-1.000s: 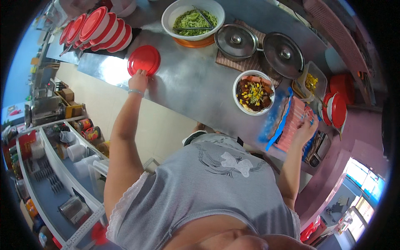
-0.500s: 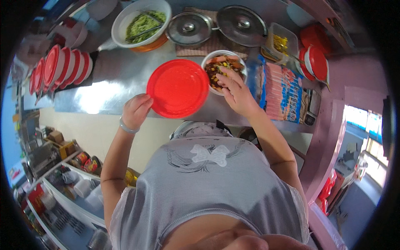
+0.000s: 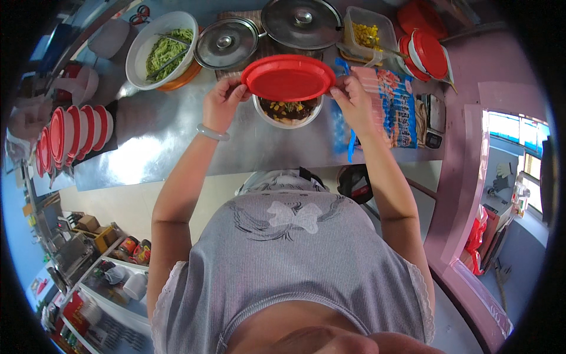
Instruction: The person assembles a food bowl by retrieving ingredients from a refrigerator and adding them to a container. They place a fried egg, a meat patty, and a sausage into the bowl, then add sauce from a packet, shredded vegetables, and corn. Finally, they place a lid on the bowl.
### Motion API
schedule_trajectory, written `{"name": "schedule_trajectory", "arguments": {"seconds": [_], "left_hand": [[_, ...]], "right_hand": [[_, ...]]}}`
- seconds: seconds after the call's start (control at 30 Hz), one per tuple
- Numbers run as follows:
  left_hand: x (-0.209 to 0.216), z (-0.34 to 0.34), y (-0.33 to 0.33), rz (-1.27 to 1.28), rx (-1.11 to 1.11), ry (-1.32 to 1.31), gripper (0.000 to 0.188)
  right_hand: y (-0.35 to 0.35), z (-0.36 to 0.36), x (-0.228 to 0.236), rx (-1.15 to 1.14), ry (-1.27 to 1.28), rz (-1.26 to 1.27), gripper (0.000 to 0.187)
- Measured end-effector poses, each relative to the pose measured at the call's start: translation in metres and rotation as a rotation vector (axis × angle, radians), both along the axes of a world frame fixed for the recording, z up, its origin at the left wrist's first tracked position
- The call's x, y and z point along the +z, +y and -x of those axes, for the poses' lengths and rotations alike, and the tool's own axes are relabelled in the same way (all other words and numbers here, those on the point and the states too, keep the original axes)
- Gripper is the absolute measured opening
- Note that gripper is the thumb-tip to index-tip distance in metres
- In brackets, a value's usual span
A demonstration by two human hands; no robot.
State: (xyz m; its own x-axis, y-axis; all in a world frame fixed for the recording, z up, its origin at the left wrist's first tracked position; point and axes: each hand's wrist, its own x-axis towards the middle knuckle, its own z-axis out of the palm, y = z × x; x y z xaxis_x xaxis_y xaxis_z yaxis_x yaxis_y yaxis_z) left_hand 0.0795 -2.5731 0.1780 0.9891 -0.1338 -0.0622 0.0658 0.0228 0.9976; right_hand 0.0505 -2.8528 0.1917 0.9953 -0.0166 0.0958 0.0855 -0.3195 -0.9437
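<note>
A long steel counter (image 3: 153, 135) runs across the upper half of the head view, crowded with kitchen things, and pale floor and low shelves of jars show at the lower left. At the upper left of the frame sits a white bowl of green shredded vegetables (image 3: 163, 50). Beside it, toward the top centre, are two pots with steel lids (image 3: 227, 42). At the far left a row of lidded containers (image 3: 71, 138) stands on edge, red lids showing.

The person holds a red lid (image 3: 288, 77) in both hands in the upper middle of the frame, just above a white bowl of dark mixed food (image 3: 288, 111) that rests on the counter directly beneath it. The left hand (image 3: 222, 106) pinches the lid's left rim, fingers curled closed on the edge. The right hand (image 3: 352, 100) does the same on the right rim. Each grip is shut on the rim only, thumb under and fingertips over as far as I can tell. The lid looks roughly level and not yet seated, though the gap is hard to judge from this angle.

I'd say the step in hand is covering the bowl. The lid needs centring over the rim and lowering evenly, then pressing round the edge.

To the right lie blue plastic packets (image 3: 394, 100). Above them stand a clear tub of yellow kernels (image 3: 368, 34) and more red lids (image 3: 425, 54).
</note>
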Motion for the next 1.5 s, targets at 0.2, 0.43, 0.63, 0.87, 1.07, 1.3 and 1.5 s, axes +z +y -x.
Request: {"name": "schedule_trajectory", "arguments": {"seconds": [0.2, 0.43, 0.63, 0.87, 1.07, 1.3, 1.5], "left_hand": [[-0.009, -0.007, -0.004, -0.091, 0.033, 0.186, 0.015], [-0.050, -0.016, -0.007, -0.309, -0.013, 0.367, 0.018], [-0.043, -0.015, -0.010, -0.050, -0.077, 0.568, 0.020], [-0.075, 0.038, -0.023, 0.212, 0.056, 0.593, 0.016], [-0.069, 0.079, -0.067, 0.273, 0.123, 0.650, 0.011], [-0.077, 0.041, -0.039, 0.260, 0.005, 0.639, 0.027], [-0.067, 0.033, -0.041, -0.741, 0.067, -0.159, 0.038]], "right_hand": [[0.003, 0.001, -0.010, -0.066, 0.192, -0.101, 0.012], [0.005, 0.006, -0.032, -0.059, 0.407, -0.267, 0.013], [0.003, 0.009, -0.040, -0.107, 0.458, -0.246, 0.018], [0.030, 0.068, -0.037, -0.058, 0.801, -0.602, 0.052], [0.067, 0.082, -0.065, -0.258, 0.419, -0.903, 0.060], [0.039, 0.072, -0.072, -0.113, 0.552, -0.693, 0.057], [0.030, 0.063, -0.069, -0.080, 0.583, -0.716, 0.058]]}}
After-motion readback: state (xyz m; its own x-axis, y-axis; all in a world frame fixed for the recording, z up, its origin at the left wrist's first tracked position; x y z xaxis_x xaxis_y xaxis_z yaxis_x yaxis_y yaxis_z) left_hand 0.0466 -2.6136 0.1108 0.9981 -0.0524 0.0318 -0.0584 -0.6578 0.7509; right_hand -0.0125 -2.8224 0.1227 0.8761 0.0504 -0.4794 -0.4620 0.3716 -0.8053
